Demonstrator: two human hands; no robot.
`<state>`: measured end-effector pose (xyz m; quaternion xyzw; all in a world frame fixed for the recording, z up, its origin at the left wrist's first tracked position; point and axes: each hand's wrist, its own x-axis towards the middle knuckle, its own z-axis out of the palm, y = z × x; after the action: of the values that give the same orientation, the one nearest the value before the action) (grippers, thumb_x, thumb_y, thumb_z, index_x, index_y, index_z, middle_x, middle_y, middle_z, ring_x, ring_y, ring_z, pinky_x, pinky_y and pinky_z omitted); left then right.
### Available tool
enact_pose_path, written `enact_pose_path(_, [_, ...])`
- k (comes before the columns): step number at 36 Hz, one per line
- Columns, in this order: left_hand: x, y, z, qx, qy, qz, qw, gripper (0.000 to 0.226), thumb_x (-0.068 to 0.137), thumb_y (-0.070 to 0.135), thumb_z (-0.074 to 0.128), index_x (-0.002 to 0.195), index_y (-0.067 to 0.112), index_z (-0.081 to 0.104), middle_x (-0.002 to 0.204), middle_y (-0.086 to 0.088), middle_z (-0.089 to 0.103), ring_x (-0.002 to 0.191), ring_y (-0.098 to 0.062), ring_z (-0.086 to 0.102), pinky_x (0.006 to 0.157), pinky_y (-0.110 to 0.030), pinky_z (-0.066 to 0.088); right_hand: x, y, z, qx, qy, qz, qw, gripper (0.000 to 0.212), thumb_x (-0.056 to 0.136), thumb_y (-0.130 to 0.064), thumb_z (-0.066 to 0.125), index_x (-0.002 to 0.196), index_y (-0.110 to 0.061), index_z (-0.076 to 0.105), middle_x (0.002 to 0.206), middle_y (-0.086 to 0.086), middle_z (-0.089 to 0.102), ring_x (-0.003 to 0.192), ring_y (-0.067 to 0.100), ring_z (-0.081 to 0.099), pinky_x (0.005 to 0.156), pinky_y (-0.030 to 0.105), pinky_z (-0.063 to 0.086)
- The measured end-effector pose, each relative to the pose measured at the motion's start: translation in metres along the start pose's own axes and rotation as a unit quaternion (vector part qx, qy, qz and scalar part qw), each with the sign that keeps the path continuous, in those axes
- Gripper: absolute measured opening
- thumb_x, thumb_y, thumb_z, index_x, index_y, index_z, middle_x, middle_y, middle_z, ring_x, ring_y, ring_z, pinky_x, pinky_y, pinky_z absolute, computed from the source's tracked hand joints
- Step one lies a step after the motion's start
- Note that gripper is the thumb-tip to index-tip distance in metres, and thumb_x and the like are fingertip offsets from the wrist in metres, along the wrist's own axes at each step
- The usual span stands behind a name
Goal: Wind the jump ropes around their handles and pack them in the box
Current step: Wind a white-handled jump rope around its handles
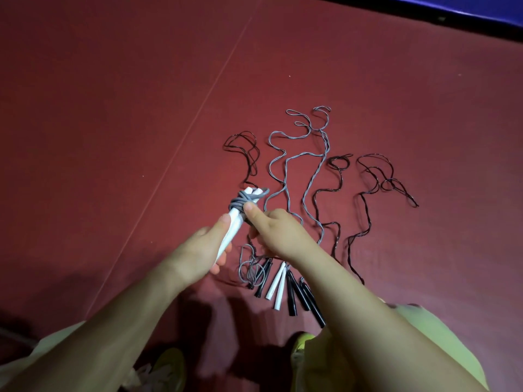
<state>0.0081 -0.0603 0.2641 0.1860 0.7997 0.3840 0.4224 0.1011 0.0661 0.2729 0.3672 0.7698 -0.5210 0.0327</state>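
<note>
My left hand (pixel 202 250) grips a pair of white handles (pixel 233 224) held together and pointing up and away. Grey rope (pixel 240 202) is wound several times around their upper part. My right hand (pixel 276 233) holds the grey rope beside the coil, its thumb pressed against the turns. On the red floor beyond lie several unwound ropes: grey ones (pixel 285 165) in the middle, black ones (pixel 376 182) at right and far left. Their white handles (pixel 276 287) and black handles (pixel 305 298) lie fanned below my right wrist. No box is in view.
The red mat (pixel 113 108) has a seam running diagonally at left. A blue mat edge (pixel 467 12) borders the top right corner. My knees in pale yellow-green trousers and yellow shoes (pixel 169 366) fill the bottom of the view.
</note>
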Motion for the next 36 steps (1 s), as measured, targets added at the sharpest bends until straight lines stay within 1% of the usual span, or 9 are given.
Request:
enact_pose_path(3, [-0.001, -0.003, -0.005, 0.105, 0.056, 0.044, 0.992, 0.052, 0.095, 0.06, 0.033, 0.075, 0.016, 0.053, 0.075, -0.002, 0.055, 0.078, -0.026, 0.053, 0.074, -0.036, 0.042, 0.0, 0.0, 0.006, 0.073, -0.024, 0.001, 0.997, 0.055, 0.095, -0.059, 0.044, 0.073, -0.012, 0.063, 0.057, 0.0, 0.051, 0.045, 0.016, 0.043, 0.049, 0.024, 0.036])
enact_pose_path(8, [-0.004, -0.001, -0.001, 0.195, 0.077, 0.071, 0.975, 0.045, 0.093, 0.057, 0.036, 0.081, 0.015, 0.046, 0.077, -0.002, 0.051, 0.089, -0.031, 0.052, 0.07, -0.037, 0.036, -0.002, -0.001, 0.007, 0.141, -0.009, -0.002, 0.99, 0.045, 0.094, -0.058, 0.047, 0.067, -0.024, 0.062, 0.059, -0.006, 0.054, 0.043, 0.009, 0.041, 0.04, 0.018, 0.03])
enact_pose_path(12, [-0.002, 0.001, -0.004, 0.131, 0.046, 0.068, 0.988, 0.044, 0.086, 0.061, 0.053, 0.079, 0.017, 0.049, 0.069, 0.003, 0.05, 0.069, -0.02, 0.049, 0.06, -0.034, 0.033, -0.002, -0.005, 0.005, 0.175, 0.008, 0.001, 0.985, 0.04, 0.095, -0.045, 0.051, 0.065, -0.02, 0.055, 0.047, -0.008, 0.044, 0.037, 0.007, 0.032, 0.039, 0.019, 0.026])
enact_pose_path(16, [-0.008, 0.009, -0.003, -0.072, -0.073, 0.027, 0.994, 0.033, 0.079, 0.046, 0.068, 0.076, 0.015, 0.058, 0.062, 0.005, 0.058, 0.056, -0.01, 0.055, 0.055, -0.024, 0.045, -0.001, -0.005, 0.003, 0.179, 0.04, -0.041, 0.982, 0.038, 0.086, -0.041, 0.051, 0.057, -0.02, 0.041, 0.05, -0.001, 0.034, 0.042, 0.013, 0.027, 0.048, 0.028, 0.021])
enact_pose_path(22, [-0.013, 0.011, -0.012, -0.36, -0.33, -0.101, 0.867, 0.079, 0.074, 0.068, 0.036, 0.081, 0.0, 0.076, 0.079, -0.022, 0.069, 0.063, -0.031, 0.068, 0.065, -0.04, 0.054, -0.001, -0.003, 0.004, 0.304, -0.027, -0.081, 0.949, 0.033, 0.07, -0.045, 0.046, 0.064, -0.014, 0.041, 0.05, 0.003, 0.032, 0.046, 0.016, 0.024, 0.051, 0.033, 0.015])
enact_pose_path(25, [-0.007, 0.001, -0.012, -0.417, -0.457, -0.078, 0.781, 0.08, 0.079, 0.072, 0.042, 0.102, 0.0, 0.07, 0.081, -0.015, 0.068, 0.068, -0.029, 0.066, 0.066, -0.038, 0.054, 0.0, -0.003, 0.004, 0.332, -0.055, -0.086, 0.938, 0.03, 0.076, -0.043, 0.043, 0.065, -0.015, 0.042, 0.048, -0.003, 0.036, 0.043, 0.012, 0.028, 0.047, 0.028, 0.019])
enact_pose_path(27, [-0.006, 0.0, -0.014, -0.431, -0.469, -0.085, 0.767, 0.078, 0.082, 0.071, 0.036, 0.099, 0.003, 0.07, 0.073, -0.01, 0.064, 0.06, -0.024, 0.061, 0.057, -0.029, 0.049, 0.001, -0.004, 0.003, 0.319, -0.075, -0.089, 0.94, 0.033, 0.079, -0.048, 0.043, 0.067, -0.017, 0.042, 0.052, -0.002, 0.035, 0.045, 0.011, 0.028, 0.049, 0.029, 0.016])
enact_pose_path(31, [-0.008, 0.008, -0.015, -0.402, -0.365, -0.121, 0.831, 0.07, 0.081, 0.067, 0.028, 0.072, 0.007, 0.064, 0.053, -0.007, 0.05, 0.041, -0.018, 0.048, 0.043, -0.018, 0.033, 0.0, -0.004, -0.003, 0.232, -0.092, -0.081, 0.965, 0.048, 0.094, -0.057, 0.038, 0.066, -0.018, 0.042, 0.055, -0.004, 0.036, 0.048, 0.012, 0.027, 0.051, 0.032, 0.016])
enact_pose_path(36, [-0.006, 0.008, -0.008, -0.324, -0.289, -0.094, 0.896, 0.059, 0.076, 0.064, 0.035, 0.076, 0.009, 0.057, 0.058, -0.007, 0.049, 0.043, -0.019, 0.047, 0.043, -0.02, 0.028, -0.001, -0.004, -0.006, 0.184, -0.076, -0.054, 0.978, 0.048, 0.103, -0.049, 0.026, 0.068, -0.018, 0.039, 0.06, -0.001, 0.029, 0.046, 0.011, 0.02, 0.049, 0.028, 0.014])
